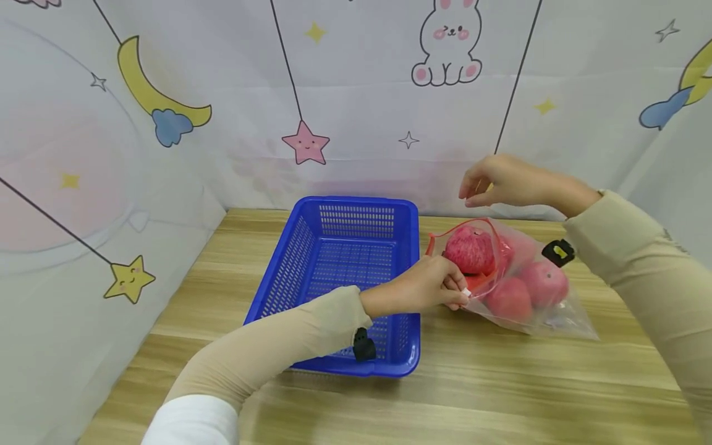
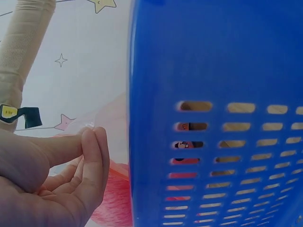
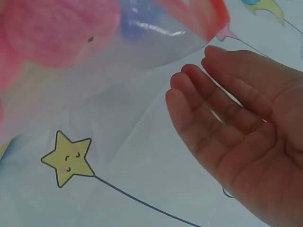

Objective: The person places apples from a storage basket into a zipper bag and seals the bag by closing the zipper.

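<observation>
A clear plastic bag with a red-edged mouth lies on its side to the right of the blue basket, holding several red and pink round fruits. My left hand reaches across the basket and pinches the near edge of the bag's mouth between thumb and fingertips; the left wrist view shows the pinching left hand beside the basket wall. Above the far side of the bag my right hand hovers with loosely bent fingers. In the right wrist view nothing lies in the right hand, its fingertips close to the bag's red edge.
The blue plastic basket with slotted walls stands on the wood-grain table, under my left forearm. Behind the table hangs a white cloth printed with stars, moons and a rabbit.
</observation>
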A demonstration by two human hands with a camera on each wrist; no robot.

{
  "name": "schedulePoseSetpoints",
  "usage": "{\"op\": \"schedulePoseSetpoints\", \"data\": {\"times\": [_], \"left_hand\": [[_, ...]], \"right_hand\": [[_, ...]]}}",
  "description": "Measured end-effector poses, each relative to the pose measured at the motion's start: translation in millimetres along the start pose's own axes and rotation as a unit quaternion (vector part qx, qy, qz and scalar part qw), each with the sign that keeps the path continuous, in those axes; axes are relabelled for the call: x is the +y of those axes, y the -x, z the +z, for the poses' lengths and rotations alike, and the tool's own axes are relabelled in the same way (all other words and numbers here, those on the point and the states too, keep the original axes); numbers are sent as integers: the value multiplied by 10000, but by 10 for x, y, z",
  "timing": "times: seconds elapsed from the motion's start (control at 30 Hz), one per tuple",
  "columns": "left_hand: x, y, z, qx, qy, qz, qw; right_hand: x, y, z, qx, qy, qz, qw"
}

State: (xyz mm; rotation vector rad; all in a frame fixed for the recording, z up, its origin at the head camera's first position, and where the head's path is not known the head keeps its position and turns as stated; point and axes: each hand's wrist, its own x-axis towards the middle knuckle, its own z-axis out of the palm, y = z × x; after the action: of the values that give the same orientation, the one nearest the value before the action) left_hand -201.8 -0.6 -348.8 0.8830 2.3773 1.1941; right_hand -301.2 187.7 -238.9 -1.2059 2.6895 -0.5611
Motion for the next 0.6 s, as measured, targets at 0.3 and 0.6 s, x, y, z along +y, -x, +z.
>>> {"op": "schedulePoseSetpoints", "data": {"times": [0.3,0.6], "left_hand": [[1,14,-6,-43,-132,-11,9999],[22,34,9,-105,-312,19,9995]], "right_hand": [[49,-229,42,-659,82,-347,9972],[65,-518,256,-1867,-179,-1119,9759]]}}
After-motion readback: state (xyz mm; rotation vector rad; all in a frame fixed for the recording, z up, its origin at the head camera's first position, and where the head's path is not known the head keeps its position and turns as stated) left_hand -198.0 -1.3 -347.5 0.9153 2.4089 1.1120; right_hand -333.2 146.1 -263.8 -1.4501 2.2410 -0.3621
